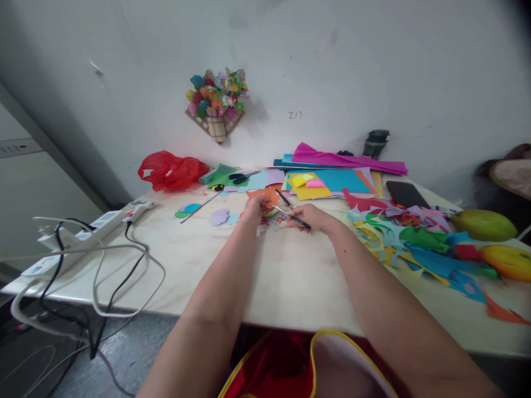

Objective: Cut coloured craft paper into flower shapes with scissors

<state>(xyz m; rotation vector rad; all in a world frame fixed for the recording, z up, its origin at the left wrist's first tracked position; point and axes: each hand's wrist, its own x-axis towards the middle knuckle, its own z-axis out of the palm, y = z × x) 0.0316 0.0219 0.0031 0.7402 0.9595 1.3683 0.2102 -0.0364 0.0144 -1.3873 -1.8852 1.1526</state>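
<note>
My left hand point(258, 207) is closed on a piece of orange paper point(271, 193) over the middle of the table, its fingertips partly hidden. Beside it on the right, my right hand point(312, 217) grips a pair of scissors point(286, 211) with dark and silver parts, the blades spread and pointing left at the orange paper. Small paper scraps point(265, 225) lie under both hands. Just left of them rest a lilac scalloped paper cutout point(219, 217) and a blue paper circle point(192, 208).
Coloured paper sheets point(332, 180) and black-handled scissors point(238, 178) lie behind my hands. A red plastic bag point(171, 171) and a power strip point(83, 243) with cables are left. Paper offcuts point(415, 237), a phone point(406, 193) and yellow-green fruit point(483, 224) sit right.
</note>
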